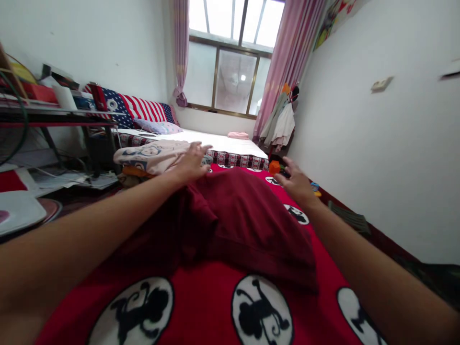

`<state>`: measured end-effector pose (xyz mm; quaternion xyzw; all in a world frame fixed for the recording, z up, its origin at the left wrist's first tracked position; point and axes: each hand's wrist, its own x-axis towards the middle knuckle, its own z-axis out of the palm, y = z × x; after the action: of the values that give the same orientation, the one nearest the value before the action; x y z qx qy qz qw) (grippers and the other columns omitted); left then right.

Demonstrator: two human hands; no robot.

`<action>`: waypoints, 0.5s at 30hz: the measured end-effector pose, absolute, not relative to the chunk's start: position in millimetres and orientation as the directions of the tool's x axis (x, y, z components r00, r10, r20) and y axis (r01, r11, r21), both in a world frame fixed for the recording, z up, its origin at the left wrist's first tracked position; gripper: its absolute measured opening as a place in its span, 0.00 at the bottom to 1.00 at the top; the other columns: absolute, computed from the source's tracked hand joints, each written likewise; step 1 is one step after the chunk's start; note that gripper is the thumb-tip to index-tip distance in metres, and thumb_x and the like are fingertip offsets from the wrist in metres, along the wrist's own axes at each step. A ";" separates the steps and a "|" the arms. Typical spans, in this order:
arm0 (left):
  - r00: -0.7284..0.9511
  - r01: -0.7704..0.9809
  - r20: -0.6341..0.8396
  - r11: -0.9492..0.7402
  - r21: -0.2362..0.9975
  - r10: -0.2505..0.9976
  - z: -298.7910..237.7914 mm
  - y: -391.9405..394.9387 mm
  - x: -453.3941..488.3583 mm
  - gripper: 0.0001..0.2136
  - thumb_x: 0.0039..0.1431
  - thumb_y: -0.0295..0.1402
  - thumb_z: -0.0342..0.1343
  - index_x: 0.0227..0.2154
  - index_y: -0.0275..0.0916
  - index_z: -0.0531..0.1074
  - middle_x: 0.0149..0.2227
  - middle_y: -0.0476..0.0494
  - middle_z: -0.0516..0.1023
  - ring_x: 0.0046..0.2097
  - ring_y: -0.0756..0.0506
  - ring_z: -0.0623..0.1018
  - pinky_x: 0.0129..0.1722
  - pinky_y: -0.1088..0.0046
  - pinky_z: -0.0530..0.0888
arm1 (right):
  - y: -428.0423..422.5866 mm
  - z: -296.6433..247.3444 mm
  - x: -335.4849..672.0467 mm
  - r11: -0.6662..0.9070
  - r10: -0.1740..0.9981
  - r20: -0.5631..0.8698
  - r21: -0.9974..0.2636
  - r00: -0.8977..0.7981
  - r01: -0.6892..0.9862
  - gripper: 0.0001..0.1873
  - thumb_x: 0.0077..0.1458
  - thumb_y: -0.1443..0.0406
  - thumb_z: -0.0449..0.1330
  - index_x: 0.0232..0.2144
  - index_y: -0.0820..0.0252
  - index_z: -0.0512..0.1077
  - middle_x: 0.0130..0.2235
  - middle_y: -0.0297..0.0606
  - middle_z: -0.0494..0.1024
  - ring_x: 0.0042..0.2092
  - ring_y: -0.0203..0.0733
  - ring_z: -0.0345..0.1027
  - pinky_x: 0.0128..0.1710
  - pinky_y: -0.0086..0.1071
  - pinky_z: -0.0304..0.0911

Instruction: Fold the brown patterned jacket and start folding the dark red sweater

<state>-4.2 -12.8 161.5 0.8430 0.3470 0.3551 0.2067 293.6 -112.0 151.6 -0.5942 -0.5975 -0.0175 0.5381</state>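
Garment of dark maroon cloth (pixel 247 215) lies rumpled on red monkey-print fabric (pixel 201 306); left hand (pixel 194 162) and right hand (pixel 297 183) are apart, fingers loosely spread. Light, even pulls from both sides should ease its folds.

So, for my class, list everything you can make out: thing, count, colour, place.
blanket: 1, red with animal roundels, foreground
garment: 1, dark red, on blanket
folded clothes: pile, mostly pale, beyond garment's left
window: 1, brown frame, far end
curtains: 2, pink, flanking window
bed: 1, white top, below window
pillow: 1, pale purple, bed's left
cushion: 1, red, white, blue, behind pillow
folded cloth: pink, bed's right
hanging clothes: several, pale, right of window
small object: 1, orange, beyond garment's right
desk: 1, dark, cluttered, left
poster: 1, multicoloured, right wall
switch plate: 1, pale, right wall
left grip: 1, bare, open, near garment's far edge
right grip: 1, bare, open, right of garment
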 end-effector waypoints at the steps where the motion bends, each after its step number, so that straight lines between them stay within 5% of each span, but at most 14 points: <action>1: 0.540 0.448 0.470 -0.711 0.543 0.699 141.9 -19.4 -0.5 0.32 0.52 0.37 0.58 0.60 0.34 0.63 0.67 0.39 0.53 0.68 0.36 0.48 0.66 0.65 0.46 | -118.3 134.0 282.0 0.294 0.732 0.639 -0.608 0.235 0.737 0.31 0.46 0.62 0.66 0.55 0.57 0.69 0.57 0.45 0.70 0.61 0.54 0.59 0.64 0.50 0.50; 3: 0.624 0.451 0.410 -0.735 0.505 0.665 99.7 -38.7 -2.1 0.33 0.48 0.41 0.62 0.58 0.37 0.66 0.67 0.35 0.54 0.65 0.35 0.58 0.65 0.63 0.55 | -140.5 90.1 263.6 0.280 0.815 0.561 -0.603 0.147 0.747 0.28 0.50 0.58 0.64 0.54 0.56 0.70 0.58 0.44 0.70 0.62 0.53 0.58 0.64 0.49 0.49; 6: 0.774 0.520 0.190 -0.777 0.355 0.604 52.3 -72.1 -24.8 0.39 0.48 0.47 0.62 0.63 0.47 0.58 0.69 0.38 0.47 0.67 0.32 0.55 0.63 0.56 0.58 | -182.5 29.3 256.8 0.224 0.893 0.448 -0.546 0.055 0.807 0.27 0.52 0.56 0.63 0.54 0.54 0.70 0.61 0.44 0.66 0.63 0.54 0.57 0.65 0.53 0.45; 9: 0.751 0.614 0.110 -0.750 0.245 0.651 39.2 -95.7 -56.3 0.45 0.45 0.44 0.64 0.66 0.50 0.50 0.70 0.39 0.43 0.67 0.32 0.55 0.63 0.55 0.58 | -214.9 1.5 271.6 0.228 0.927 0.371 -0.426 -0.061 0.875 0.29 0.52 0.54 0.64 0.55 0.51 0.68 0.62 0.43 0.64 0.64 0.54 0.55 0.66 0.57 0.38; 12: 0.686 0.694 0.104 -0.691 0.202 0.720 44.7 -105.9 -78.6 0.44 0.45 0.36 0.61 0.66 0.47 0.50 0.67 0.39 0.54 0.64 0.35 0.62 0.61 0.61 0.62 | -230.2 -0.8 287.7 0.260 0.930 0.342 -0.347 -0.137 0.901 0.31 0.53 0.53 0.63 0.58 0.51 0.65 0.62 0.43 0.65 0.64 0.53 0.55 0.66 0.55 0.42; 15: 0.643 0.749 0.049 -0.641 0.171 0.764 55.3 -106.5 -91.8 0.36 0.45 0.29 0.56 0.62 0.42 0.60 0.57 0.40 0.70 0.56 0.39 0.71 0.54 0.67 0.68 | -236.5 2.9 291.6 0.289 0.922 0.338 -0.277 -0.188 0.917 0.33 0.54 0.54 0.62 0.60 0.53 0.63 0.63 0.44 0.63 0.64 0.53 0.56 0.65 0.55 0.48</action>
<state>-91.8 -106.5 55.3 0.9039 0.4184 0.0582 0.0676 291.6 -236.5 2.9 -0.5963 -0.7708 0.0062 0.2240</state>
